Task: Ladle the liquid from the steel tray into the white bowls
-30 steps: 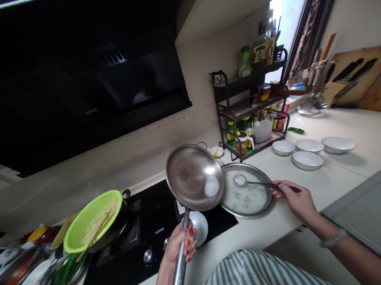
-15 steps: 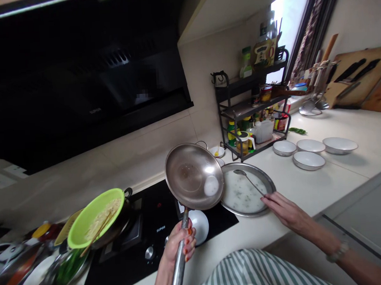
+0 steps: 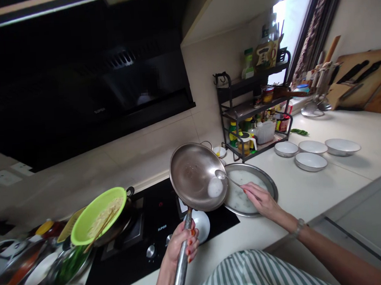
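Note:
My left hand (image 3: 183, 242) is closed round the handle of a metal frying pan (image 3: 192, 170), tilted over the cooktop. A small pool of white liquid (image 3: 215, 187) lies at the pan's lower right side. Between the fingers of my right hand (image 3: 261, 200) is a metal spoon (image 3: 220, 174), its bowl over the pan's right rim beside that pool. Beneath the spoon's handle sits a wide metal basin (image 3: 270, 185) of milky liquid with dark bits, partly covered by the pan and my right hand. A white bowl (image 3: 202, 225) stands under the pan.
At left, a green colander (image 3: 76, 229) with pale food and chopsticks rests on a dark pan on the black cooktop (image 3: 120, 267). Several white bowls (image 3: 311, 162) stand on the right counter. Behind the basin is a black spice rack (image 3: 246, 109). A range hood (image 3: 87, 88) hangs above.
My right hand has moved left, taking the spoon from over the basin to the pan's right edge. The pan has shifted slightly right in view, still in my left hand.

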### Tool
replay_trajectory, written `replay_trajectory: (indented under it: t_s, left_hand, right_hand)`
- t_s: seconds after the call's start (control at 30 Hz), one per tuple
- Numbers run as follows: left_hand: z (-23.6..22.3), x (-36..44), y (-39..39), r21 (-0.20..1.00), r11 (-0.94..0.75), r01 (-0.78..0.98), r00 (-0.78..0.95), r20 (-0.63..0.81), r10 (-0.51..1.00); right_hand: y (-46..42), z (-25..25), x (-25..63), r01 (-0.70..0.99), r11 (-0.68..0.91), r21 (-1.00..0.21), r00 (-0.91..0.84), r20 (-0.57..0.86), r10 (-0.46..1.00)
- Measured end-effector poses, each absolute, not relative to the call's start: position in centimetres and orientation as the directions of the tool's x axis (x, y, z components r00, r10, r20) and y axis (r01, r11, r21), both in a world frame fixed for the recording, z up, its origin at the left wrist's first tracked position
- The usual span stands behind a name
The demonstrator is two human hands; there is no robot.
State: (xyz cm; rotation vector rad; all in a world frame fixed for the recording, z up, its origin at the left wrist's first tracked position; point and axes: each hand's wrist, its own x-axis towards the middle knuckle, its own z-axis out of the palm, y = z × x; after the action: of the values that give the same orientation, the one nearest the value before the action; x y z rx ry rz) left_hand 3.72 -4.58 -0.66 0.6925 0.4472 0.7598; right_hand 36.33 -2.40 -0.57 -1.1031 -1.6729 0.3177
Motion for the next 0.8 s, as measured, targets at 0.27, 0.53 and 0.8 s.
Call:
replay_trajectory:
  t_s: [0.27,0.53,0.8]
  left_hand:
    - [-0.9,3.6,-4.8,0.713,0.534,-0.455,0.624,-0.173,0.762]
    - [-1.3,3.3,-5.0,0.702,0.534,-0.472,0.634,-0.150,0.758]
    - [-1.2,3.3,-5.1,0.699,0.528,-0.482,0.617,-0.157,0.771]
  right_hand:
    - [-2.0,-0.6,34.4,-0.022,0.058,-0.998,0.392,0.044,0.919]
    - [-1.3,0.6,34.7,-0.242,-0.013,-0.970,0.453,-0.125,0.883]
    - [-2.0,1.6,36.7,-0.343,0.003,-0.939,0.470,-0.169,0.867]
